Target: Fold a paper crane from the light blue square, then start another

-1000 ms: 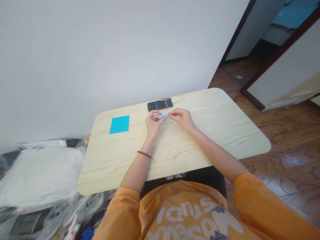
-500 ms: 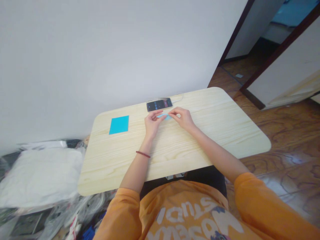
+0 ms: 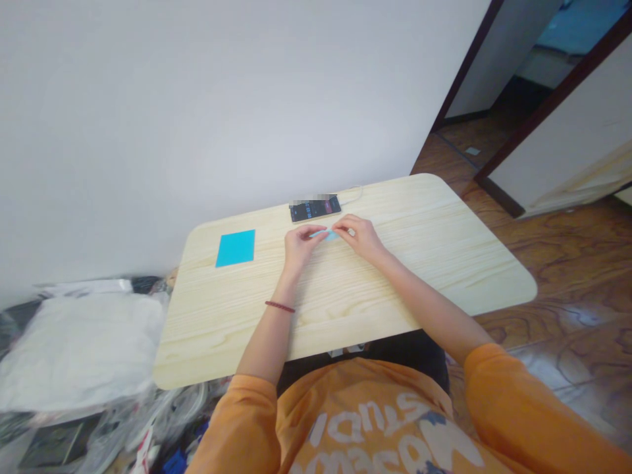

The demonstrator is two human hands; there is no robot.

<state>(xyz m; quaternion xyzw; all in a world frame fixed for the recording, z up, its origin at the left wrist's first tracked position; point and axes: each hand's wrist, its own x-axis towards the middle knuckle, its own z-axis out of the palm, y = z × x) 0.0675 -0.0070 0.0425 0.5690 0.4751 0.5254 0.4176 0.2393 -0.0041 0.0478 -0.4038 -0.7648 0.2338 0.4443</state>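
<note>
A small light blue folded paper (image 3: 326, 234) lies low over the pale wooden table (image 3: 444, 263), pinched from both sides. My left hand (image 3: 299, 246) grips its left end with closed fingers. My right hand (image 3: 359, 235) pinches its right end. Most of the paper is hidden by my fingers. A flat blue square sheet (image 3: 236, 248) lies on the table to the left, well apart from both hands.
A dark phone (image 3: 315, 208) with a white cable lies just beyond my hands by the white wall. White bags and clutter (image 3: 74, 349) sit on the floor at left. Wooden flooring and a doorway (image 3: 498, 99) lie to the right.
Both hands have lowered the folded paper closer to the table surface. The fingers have shifted slightly along it. The blue sheet and phone stay put.
</note>
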